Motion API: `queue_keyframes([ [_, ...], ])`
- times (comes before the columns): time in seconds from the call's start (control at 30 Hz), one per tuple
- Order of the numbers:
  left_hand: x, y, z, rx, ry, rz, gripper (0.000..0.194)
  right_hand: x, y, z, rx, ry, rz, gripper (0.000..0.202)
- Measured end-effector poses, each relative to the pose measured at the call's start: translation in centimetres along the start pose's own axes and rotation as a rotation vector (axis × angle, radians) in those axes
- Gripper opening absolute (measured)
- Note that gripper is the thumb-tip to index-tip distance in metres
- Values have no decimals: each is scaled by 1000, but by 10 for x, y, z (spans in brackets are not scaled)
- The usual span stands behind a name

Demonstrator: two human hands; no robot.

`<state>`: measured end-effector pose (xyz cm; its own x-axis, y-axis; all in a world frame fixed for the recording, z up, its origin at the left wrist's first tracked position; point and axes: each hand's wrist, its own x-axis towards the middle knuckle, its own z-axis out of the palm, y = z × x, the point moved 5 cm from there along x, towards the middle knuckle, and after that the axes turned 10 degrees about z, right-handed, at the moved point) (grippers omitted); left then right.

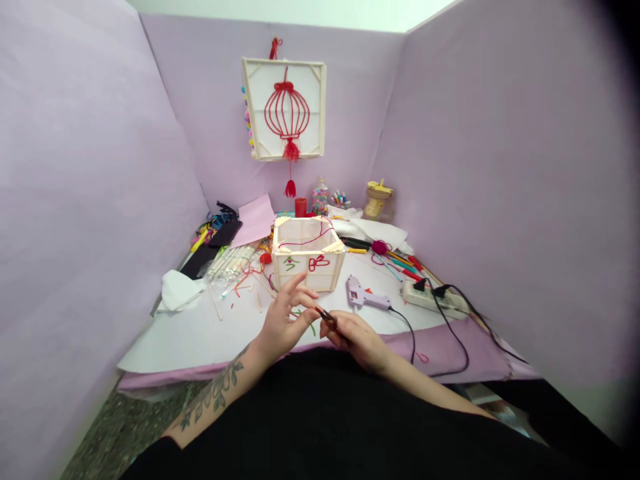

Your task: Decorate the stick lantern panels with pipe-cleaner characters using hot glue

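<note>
My right hand (355, 337) is closed around a small dark hand tool (327, 317); whether it is scissors or pliers I cannot tell. Its tip points left, up against the fingertips of my left hand (287, 320). The left thumb and fingers come together there in a pinch, with the index finger raised. A tiny reddish bit shows at that spot, too small to name. Just beyond the hands stands an open-topped white box frame (307, 270) with stick edges and green and red shapes on its front. Below the left fingers, a green strip (311, 327) lies partly hidden.
A lilac glue gun (367, 295) lies right of the box, its cord trailing toward me. Further right is a power strip (434, 299) with black plugs. A finished lantern (287, 110) hangs at the back. Packaged sticks (233, 261) and white paper (181, 291) lie left.
</note>
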<state>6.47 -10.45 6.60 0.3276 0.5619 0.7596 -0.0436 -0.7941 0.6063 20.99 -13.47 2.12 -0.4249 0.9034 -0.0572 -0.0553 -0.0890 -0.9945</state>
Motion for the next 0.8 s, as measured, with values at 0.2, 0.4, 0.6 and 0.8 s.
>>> queue_keyframes([
  [0.2,5,-4,-2,174,-54,-111,19,3,2,1,213,53,24,44],
  [0.4,9,-8,-3,277,-61,-123,12,8,6,-8,392,33,156,45],
  [0.6,-3,-31,4,-88,-80,-614,23,6,-25,-30,131,249,-143,42],
  [0.8,-2,-27,16,-367,-138,-723,26,15,-27,-23,-87,262,-73,38],
])
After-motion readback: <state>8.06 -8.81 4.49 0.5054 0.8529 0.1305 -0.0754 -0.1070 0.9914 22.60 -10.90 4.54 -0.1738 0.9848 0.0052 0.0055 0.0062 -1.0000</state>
